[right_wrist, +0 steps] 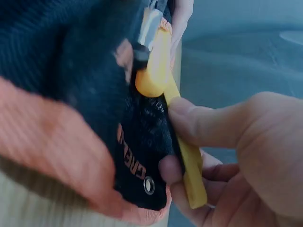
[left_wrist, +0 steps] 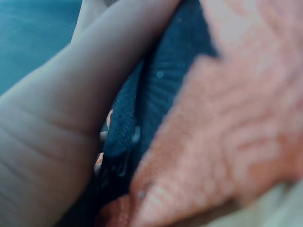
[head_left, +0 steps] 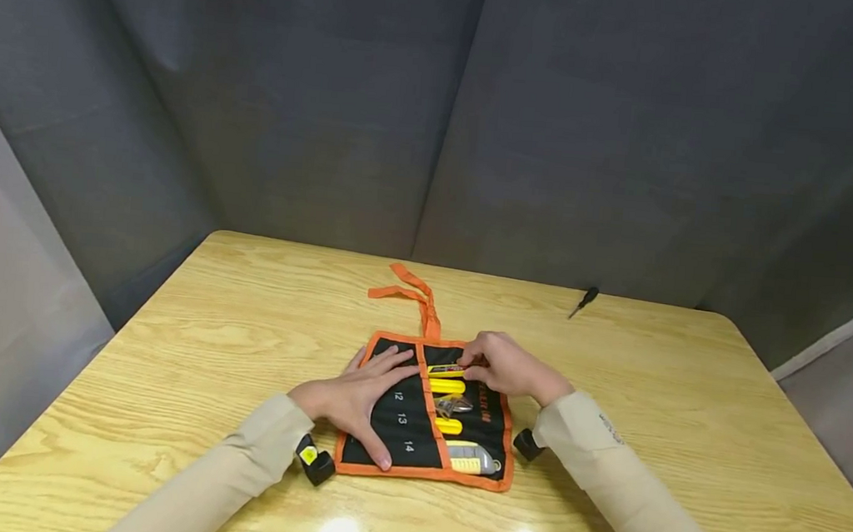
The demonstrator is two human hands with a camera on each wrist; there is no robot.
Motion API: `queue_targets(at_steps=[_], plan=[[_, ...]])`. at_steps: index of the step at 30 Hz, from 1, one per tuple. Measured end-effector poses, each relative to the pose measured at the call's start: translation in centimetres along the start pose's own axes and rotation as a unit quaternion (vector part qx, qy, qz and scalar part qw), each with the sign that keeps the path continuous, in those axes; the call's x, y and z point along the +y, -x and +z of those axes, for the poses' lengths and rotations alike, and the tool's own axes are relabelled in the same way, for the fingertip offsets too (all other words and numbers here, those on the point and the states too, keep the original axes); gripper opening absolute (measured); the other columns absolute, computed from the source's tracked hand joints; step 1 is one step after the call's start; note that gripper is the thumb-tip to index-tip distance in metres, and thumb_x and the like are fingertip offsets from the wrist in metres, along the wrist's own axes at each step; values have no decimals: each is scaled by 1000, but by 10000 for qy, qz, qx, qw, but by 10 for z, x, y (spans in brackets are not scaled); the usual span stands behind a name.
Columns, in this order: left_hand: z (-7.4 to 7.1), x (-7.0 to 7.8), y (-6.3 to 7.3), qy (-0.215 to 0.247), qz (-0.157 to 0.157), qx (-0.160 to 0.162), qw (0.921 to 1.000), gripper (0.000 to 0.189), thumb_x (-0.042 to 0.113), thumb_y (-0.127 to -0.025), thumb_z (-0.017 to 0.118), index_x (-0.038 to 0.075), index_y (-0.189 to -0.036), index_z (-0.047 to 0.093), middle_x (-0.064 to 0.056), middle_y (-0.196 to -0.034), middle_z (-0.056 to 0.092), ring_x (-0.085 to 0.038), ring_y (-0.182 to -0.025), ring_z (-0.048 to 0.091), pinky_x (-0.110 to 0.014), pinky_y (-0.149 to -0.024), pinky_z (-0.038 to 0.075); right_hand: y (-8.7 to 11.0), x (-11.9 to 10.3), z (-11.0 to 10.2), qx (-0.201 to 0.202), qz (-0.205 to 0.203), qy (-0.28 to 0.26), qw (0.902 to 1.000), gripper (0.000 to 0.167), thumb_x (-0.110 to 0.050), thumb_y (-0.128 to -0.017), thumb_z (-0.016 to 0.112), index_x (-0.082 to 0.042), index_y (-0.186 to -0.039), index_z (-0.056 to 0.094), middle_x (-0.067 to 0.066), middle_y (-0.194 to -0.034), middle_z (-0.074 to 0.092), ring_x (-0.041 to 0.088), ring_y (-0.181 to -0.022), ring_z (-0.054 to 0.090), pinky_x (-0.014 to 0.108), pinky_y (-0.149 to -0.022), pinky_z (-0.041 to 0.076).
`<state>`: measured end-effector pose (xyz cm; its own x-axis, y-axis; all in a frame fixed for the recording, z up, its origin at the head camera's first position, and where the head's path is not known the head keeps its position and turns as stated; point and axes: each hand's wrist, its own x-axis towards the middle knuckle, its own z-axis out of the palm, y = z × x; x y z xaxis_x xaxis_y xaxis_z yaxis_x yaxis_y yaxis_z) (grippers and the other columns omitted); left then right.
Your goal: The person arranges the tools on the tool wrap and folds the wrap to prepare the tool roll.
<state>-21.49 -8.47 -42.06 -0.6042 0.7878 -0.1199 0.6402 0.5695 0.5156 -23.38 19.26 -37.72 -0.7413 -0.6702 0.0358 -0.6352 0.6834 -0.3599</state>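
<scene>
A black fabric tool roll (head_left: 387, 437) with orange edging lies spread on the table, with white numbers printed on its left pocket strip. My left hand (head_left: 359, 394) rests on that strip, fingers spread. With its thumb and fingers, my right hand (head_left: 501, 368) pinches a slim yellow tool (right_wrist: 193, 170) at the top pocket; its kind is unclear. Below it, a yellow handle (head_left: 447, 386), a metal wrench head (head_left: 453, 405), another yellow handle (head_left: 449, 426) and a grey-and-yellow utility knife (head_left: 473, 459) stick out of the pockets. Blurred orange edging (left_wrist: 227, 142) fills much of the left wrist view.
Orange tie straps (head_left: 424, 293) trail from the roll's far edge. Toward the back right of the wooden table (head_left: 266, 303) lies a small black-handled screwdriver (head_left: 585, 301). A dark grey curtain (head_left: 332, 125) hangs behind the table.
</scene>
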Motion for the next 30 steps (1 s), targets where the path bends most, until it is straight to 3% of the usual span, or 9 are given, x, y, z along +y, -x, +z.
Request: queue_targets(at_steps=[10, 16, 19, 22, 26, 30], plan=[[-6, -1, -4, -84, 86, -54, 9999, 120, 62, -62, 82, 25, -156, 16, 0, -163, 7, -28, -150, 0, -65, -113, -3, -2, 0, -8, -120, -8, 85, 9999, 11, -5, -90, 67, -6, -98, 74, 4, -93, 68, 17, -83, 61, 31, -74, 54], [-34, 2, -7, 56, -51, 31, 10000, 81, 49, -85, 69, 16, -150, 35, -7, -154, 35, -27, -143, 30, -56, -115, 16, -4, 2, -7, -156, 102, -35, 9998, 11, -8, -90, 67, -8, -99, 74, 4, -96, 70, 15, -84, 61, 31, -75, 54], [-50, 4, -14, -90, 78, -1, 9999, 58, 36, -95, 62, 8, -143, 46, -12, -142, 50, -28, -131, 47, -48, -110, 34, -4, 2, -4, -132, 182, -67, 9997, 11, -9, -90, 67, -8, -99, 74, 3, -96, 70, 13, -83, 60, 30, -74, 53], [-62, 5, -25, -261, 309, 37, 9992, 40, 23, -97, 60, 5, -132, 57, -12, -122, 61, -24, -106, 59, -37, -93, 48, -4, 2, -1, -146, 315, -114, 9993, 10, -9, -90, 68, -8, -98, 74, 3, -96, 70, 13, -83, 60, 31, -75, 52], [-71, 4, -43, -332, 471, 55, 9983, 27, 15, -96, 61, 6, -121, 65, -8, -103, 66, -14, -78, 57, -26, -73, 47, -6, 2, 1, -241, 458, -226, 9984, 9, -10, -90, 68, -10, -98, 73, 3, -98, 70, 13, -85, 61, 31, -78, 53], [-71, 4, -56, -249, 454, -129, 9986, 21, 10, -95, 61, 7, -114, 69, -5, -98, 68, -11, -71, 55, -23, -68, 46, -9, 2, 6, -237, 543, -479, 9971, 8, -9, -90, 68, -9, -96, 73, 4, -98, 70, 12, -85, 61, 30, -78, 54]])
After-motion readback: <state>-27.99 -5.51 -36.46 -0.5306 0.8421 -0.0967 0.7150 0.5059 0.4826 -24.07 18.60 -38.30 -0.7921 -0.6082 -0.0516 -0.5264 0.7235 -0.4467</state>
